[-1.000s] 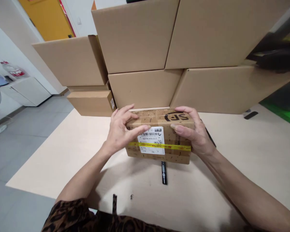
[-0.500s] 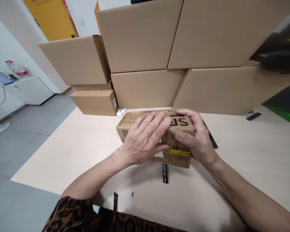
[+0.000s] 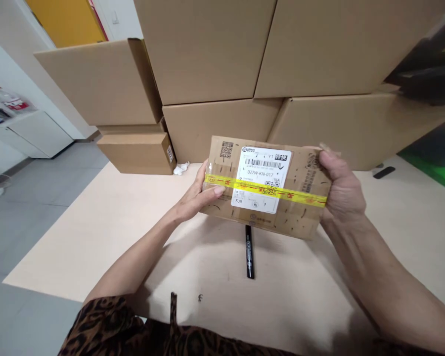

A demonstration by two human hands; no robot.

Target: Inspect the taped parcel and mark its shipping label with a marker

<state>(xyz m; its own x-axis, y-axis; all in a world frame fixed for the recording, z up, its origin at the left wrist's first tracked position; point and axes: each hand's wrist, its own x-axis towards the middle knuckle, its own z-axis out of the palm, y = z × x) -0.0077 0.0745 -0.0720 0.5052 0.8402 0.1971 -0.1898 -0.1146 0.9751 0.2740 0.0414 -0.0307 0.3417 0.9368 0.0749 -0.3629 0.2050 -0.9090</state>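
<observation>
A brown cardboard parcel box is held up over the table, its broad face tilted toward me. On that face are a white shipping label and a strip of yellow tape with red print running across it. My left hand grips the box's left end, thumb on the front. My right hand is wrapped round the right end, thumb near the upper corner. The fingers behind the box are hidden. Below it, a black marker pen lies on the table, its top end partly covered by the box.
Large cardboard boxes are stacked along the back of the table. A smaller carton and crumpled white tissue sit at the back left. A dark flat object lies at the right.
The box has been lifted and turned so its labelled face shows. My left hand has moved from lying over its top to gripping its left end; my right hand keeps hold.
</observation>
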